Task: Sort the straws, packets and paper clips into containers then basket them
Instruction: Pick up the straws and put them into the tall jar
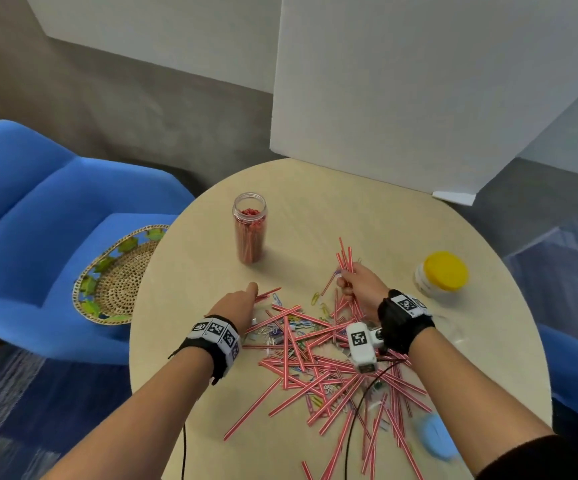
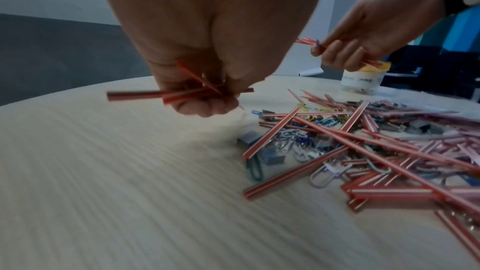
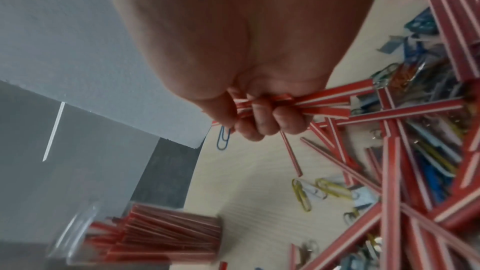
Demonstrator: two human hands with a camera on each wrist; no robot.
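Observation:
Red-and-white straws (image 1: 318,362) lie heaped on the round table (image 1: 183,341), mixed with coloured paper clips (image 1: 282,329) and small packets (image 2: 274,156). My left hand (image 1: 242,304) grips a few straws (image 2: 166,93) just above the table, left of the heap. My right hand (image 1: 356,284) holds a bundle of straws (image 1: 344,256) upright at the heap's far side; a blue clip (image 3: 223,137) hangs by its fingers (image 3: 262,122). A clear jar (image 1: 250,227) holding straws stands open at the far left.
A yellow-lidded jar (image 1: 441,274) stands at the table's right. A woven basket (image 1: 117,277) lies on the blue chair (image 1: 31,209) to the left. A light blue lid (image 1: 436,436) sits near the front right edge. White boards (image 1: 419,81) stand behind the table.

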